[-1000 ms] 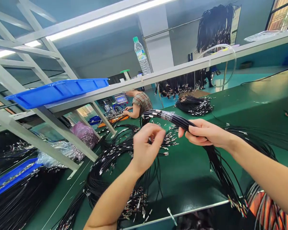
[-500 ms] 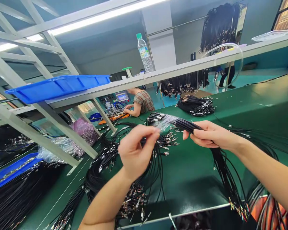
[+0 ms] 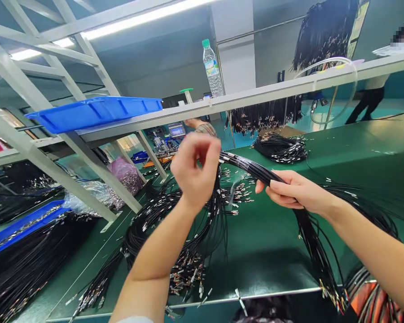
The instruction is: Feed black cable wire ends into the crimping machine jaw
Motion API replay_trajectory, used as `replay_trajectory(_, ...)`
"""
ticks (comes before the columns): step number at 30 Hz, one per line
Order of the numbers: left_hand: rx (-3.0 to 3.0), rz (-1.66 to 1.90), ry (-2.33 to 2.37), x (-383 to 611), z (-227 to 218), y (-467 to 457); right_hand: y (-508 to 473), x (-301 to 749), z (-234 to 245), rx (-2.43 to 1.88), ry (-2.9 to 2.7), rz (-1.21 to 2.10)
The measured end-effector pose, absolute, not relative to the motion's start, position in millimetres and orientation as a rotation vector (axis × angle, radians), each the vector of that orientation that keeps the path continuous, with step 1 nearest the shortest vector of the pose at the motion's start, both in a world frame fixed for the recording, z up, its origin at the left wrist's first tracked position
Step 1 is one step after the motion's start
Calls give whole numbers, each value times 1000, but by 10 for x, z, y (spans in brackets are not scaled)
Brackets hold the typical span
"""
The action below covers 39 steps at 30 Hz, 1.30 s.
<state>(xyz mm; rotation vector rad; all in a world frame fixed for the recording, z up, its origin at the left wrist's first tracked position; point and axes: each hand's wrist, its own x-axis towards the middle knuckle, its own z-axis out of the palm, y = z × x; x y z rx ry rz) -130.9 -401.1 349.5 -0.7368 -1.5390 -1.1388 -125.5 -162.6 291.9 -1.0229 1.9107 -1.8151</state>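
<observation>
cables, black and bunched into a bundle [image 3: 257, 169], hang above the green table [image 3: 261, 255], clasped near the middle by the right hand [image 3: 298, 188], whose fingers and thumb wrap round them. from that grip one end points to ten o'clock, circled by a clear wrap [image 3: 244, 163]; the loose tails [image 3: 308, 237] drop to five o'clock, past the table's near edge.

the left hand [image 3: 195, 170], at nine o'clock from the bundle, is curled into a ring; blur hides whether its fingertips meet or pinch anything. half a second ago it sat lower, with clear film stretched between it and the wrap. now it has risen beside the bundle's far end, and a thin film strip [image 3: 234, 188] shows at seven o'clock below the wrap, smeared by motion. the right hand's grip looks unchanged.

at eight o'clock lies the white-tagged cable pile [image 3: 148, 215]; at one, a cable coil [image 3: 279, 149]. the bottle [image 3: 212, 69] stands on the shelf at eleven, all sitting further right in view than before. at ten, a seated co-worker [image 3: 206, 129] is now partly covered by the left hand; at two, a walking person [image 3: 366, 101] appears further right than half a second ago.
</observation>
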Motion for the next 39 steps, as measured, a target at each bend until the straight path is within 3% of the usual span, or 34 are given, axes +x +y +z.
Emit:
replay_trajectory(4,-693,-1396,-1995,-996,2917,-4041,-1604,-1292,2906,-1042,1887,-1797)
replay_trajectory(8,-790,-2138,-2039,-1097,2862,-3933,-1629,-1309,2853,-1001,1921,-1768)
replay_trajectory(10,-822,-2291,-1916,-1139,2911,-3913,-1619,-1305,2835,-942,1967,-1756)
replay_trajectory(16,-759,-1687,-1892,-947,2981,-4063,-1512,-1317,2835,-748,2055,-1783)
replay_trajectory(20,-885,-1275,-1686,-960,3323,-4191,-1584,-1317,2845,-698,2087,-1696)
replay_trajectory(25,-922,-1135,-1715,-1537,3895,-4093,-1805,-1256,2873,-800,2094,-1581)
replay_trajectory(29,-1242,-1039,-2106,-1992,4076,-3917,-1874,-1250,2853,-898,2072,-1594)
replay_trajectory(31,-1227,-1000,-2160,-2007,4049,-3920,-1854,-1273,2839,-922,2069,-1626)
replay_trajectory(36,-774,-1261,-1715,-1476,3550,-4116,-1734,-1348,2838,-985,2001,-1729)
replay_trajectory(39,-696,-1426,-2004,-1216,3093,-4146,-1695,-1364,2851,-1022,1972,-1743)
